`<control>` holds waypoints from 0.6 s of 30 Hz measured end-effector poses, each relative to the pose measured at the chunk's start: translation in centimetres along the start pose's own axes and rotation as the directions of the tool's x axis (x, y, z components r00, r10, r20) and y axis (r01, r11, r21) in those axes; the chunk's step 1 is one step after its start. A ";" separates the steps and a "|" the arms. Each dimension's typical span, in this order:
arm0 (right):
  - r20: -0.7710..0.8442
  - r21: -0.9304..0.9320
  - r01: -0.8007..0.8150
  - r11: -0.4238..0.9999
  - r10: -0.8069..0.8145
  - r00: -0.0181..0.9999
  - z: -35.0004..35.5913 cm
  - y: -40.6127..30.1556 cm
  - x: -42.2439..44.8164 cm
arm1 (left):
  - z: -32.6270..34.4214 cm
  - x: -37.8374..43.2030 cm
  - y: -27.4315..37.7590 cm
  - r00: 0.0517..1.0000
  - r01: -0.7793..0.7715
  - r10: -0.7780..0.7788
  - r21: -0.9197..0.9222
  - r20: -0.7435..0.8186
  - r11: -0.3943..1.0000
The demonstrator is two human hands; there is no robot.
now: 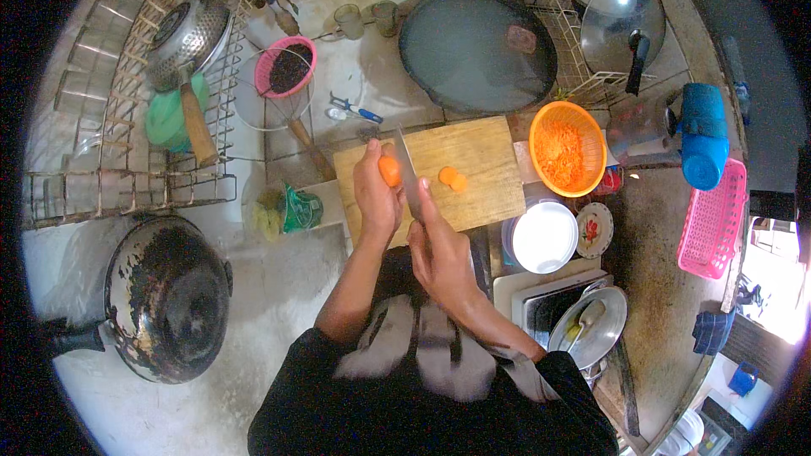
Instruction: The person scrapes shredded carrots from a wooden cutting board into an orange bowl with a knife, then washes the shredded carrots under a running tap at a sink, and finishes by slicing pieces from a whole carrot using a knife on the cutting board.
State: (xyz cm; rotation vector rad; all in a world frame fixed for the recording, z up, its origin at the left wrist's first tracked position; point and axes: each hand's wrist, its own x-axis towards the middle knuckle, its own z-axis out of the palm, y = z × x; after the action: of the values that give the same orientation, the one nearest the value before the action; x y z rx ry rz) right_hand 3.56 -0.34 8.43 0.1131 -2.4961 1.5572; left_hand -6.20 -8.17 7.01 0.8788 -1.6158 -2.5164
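Note:
My left hand (374,196) grips a piece of carrot (389,171), its orange end showing beside the thumb; the fingers hide the rest. A kitchen knife (407,161) is in my right hand (441,253), index finger along the blade, tip pointing away from me. The blade stands just right of the carrot; whether they touch I cannot tell. Both hands are over a wooden cutting board (488,145). Carrot slices (449,175) lie on the board to the right of the knife.
Beyond the board's right end stands an orange basket (537,171) of shredded carrot (561,155). Near it is a white-lidded container (545,237). A large dark pan (469,50) lies behind the board. A blue-handled peeler (361,111), a wire strainer (310,149) and a green packet (303,209) are leftward.

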 end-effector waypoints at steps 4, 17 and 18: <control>0.015 -0.023 0.000 1.000 0.000 1.000 0.0 -0.1 0.1 | -0.7 0.4 -0.3 0.992 -0.049 0.046 0.025 0.120 0.999; 0.147 -0.223 -0.002 0.975 0.035 0.988 -0.5 -0.4 -0.1 | -2.1 0.3 1.0 0.848 -0.036 -0.018 0.091 0.529 0.995; 0.143 -0.223 0.035 0.974 -0.003 0.990 -0.2 0.0 -0.5 | -2.1 0.1 1.2 0.834 0.000 -0.038 0.069 0.550 0.998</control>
State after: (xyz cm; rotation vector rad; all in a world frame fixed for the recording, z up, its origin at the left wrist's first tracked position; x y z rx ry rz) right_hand 4.04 -0.22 8.42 0.2203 -2.7522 1.2886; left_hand -5.66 -10.55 7.33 0.1503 -1.8292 -2.9243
